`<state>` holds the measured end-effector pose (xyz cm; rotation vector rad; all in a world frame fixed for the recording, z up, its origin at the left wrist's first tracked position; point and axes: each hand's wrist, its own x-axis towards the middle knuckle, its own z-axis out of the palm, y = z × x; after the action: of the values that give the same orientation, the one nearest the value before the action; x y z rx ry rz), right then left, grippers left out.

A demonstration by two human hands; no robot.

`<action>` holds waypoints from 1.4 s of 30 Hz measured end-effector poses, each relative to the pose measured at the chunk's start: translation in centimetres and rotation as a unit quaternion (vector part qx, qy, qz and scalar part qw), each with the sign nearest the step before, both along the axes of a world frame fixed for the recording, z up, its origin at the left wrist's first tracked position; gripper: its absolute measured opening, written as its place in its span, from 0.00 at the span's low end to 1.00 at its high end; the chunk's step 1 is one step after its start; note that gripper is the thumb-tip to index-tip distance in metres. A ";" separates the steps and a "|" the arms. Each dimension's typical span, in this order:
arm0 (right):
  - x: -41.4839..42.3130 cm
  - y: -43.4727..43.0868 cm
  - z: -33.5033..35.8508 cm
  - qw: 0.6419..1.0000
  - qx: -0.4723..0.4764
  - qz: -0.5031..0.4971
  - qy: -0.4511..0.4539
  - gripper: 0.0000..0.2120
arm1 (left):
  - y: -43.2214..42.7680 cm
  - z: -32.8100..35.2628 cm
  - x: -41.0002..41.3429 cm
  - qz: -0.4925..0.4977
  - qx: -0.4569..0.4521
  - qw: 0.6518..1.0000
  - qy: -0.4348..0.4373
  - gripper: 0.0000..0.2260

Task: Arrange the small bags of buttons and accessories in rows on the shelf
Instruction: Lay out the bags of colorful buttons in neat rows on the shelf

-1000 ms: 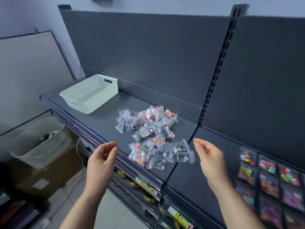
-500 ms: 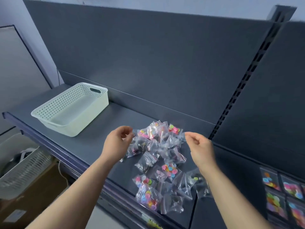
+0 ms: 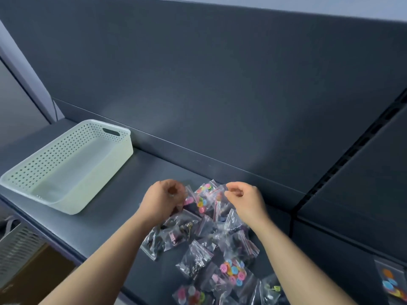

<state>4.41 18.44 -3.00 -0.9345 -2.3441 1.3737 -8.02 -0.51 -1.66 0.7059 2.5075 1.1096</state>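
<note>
The sorting step appears to be just beginning: a loose heap of small clear plastic zip bags of coloured buttons and metal accessories (image 3: 211, 238) is seen on the dark grey metal shelf (image 3: 114, 216), well to the right of the white perforated plastic basket (image 3: 66, 166), and no row is yet laid out near that basket. The left hand (image 3: 161, 200) is curled nearly shut at the heap's far edge, its fingertips touching a bag with pink contents (image 3: 189, 200); whether that bag is truly pinched cannot be told. The right hand (image 3: 244, 200) is likewise narrowed, thumb and fingers meeting at a red-striped bag top (image 3: 219, 194). Next, single bags would likely need lifting free and laying flat, edge to edge, on the bare shelf beside the basket.
</note>
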 end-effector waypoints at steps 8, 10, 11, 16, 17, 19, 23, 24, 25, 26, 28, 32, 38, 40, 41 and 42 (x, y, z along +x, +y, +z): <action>-1.0 -0.3 0.4 0.999 -0.013 -0.020 -0.028 0.04 | 0.6 1.0 -2.9 0.015 0.178 0.964 -0.199 0.05; -0.5 -0.2 0.7 0.999 -0.019 -0.034 -0.019 0.05 | 1.7 1.0 -3.1 -0.004 0.167 0.962 -0.216 0.07; -0.2 -0.1 0.9 0.999 -0.024 -0.041 -0.011 0.05 | 2.2 1.1 -3.1 -0.020 0.159 0.962 -0.221 0.06; 1.0 -0.3 1.6 0.997 -0.037 -0.066 0.013 0.08 | 4.2 0.0 -3.5 -0.171 -0.032 0.981 -0.081 0.14; 1.1 -0.5 1.7 0.997 -0.038 -0.069 0.014 0.09 | 4.5 -0.4 -3.7 -0.192 -0.064 0.978 -0.044 0.14; 1.3 -0.7 1.7 0.995 -0.045 -0.082 0.021 0.08 | 4.8 -1.0 -3.7 -0.196 -0.071 0.977 -0.033 0.14; 1.6 -0.8 1.7 0.993 -0.050 -0.103 0.016 0.05 | 4.2 -1.0 -4.3 -0.182 -0.004 0.980 -0.084 0.04; 1.6 -0.8 1.6 0.994 -0.044 -0.099 0.009 0.05 | 3.9 -0.8 -4.5 -0.175 0.009 0.979 -0.100 0.04; 1.5 -0.8 1.6 0.995 -0.040 -0.092 0.003 0.05 | 3.6 -0.8 -4.8 -0.165 0.023 0.979 -0.121 0.04; 1.5 -0.9 1.7 0.996 -0.043 -0.083 -0.001 0.05 | 3.5 -0.8 -5.1 -0.154 0.046 0.976 -0.144 0.04; 1.5 -1.2 2.2 0.996 -0.056 -0.066 -0.008 0.04 | 3.3 -1.1 -5.9 -0.125 0.083 0.974 -0.171 0.04; 2.0 -1.1 3.2 0.994 -0.092 -0.066 -0.005 0.06 | 3.6 -1.0 -6.9 -0.109 0.113 0.969 -0.191 0.05; 2.6 0.1 4.1 0.979 -0.147 -0.132 0.048 0.05 | 5.0 -0.7 -6.5 -0.128 0.142 0.945 -0.265 0.05; 2.5 0.3 4.1 0.976 -0.145 -0.153 0.052 0.05 | 5.1 -0.6 -6.2 -0.127 0.140 0.942 -0.279 0.06; 2.4 0.2 4.0 0.974 -0.151 -0.162 0.057 0.05 | 5.2 -0.5 -6.2 -0.132 0.135 0.942 -0.277 0.06; 2.1 0.1 3.9 0.971 -0.160 -0.166 0.065 0.05 | 5.2 -0.5 -6.2 -0.138 0.131 0.942 -0.276 0.06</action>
<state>6.54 18.57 0.89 -1.2163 -1.7990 1.6361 -14.19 4.73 -2.17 0.6701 1.7561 1.3247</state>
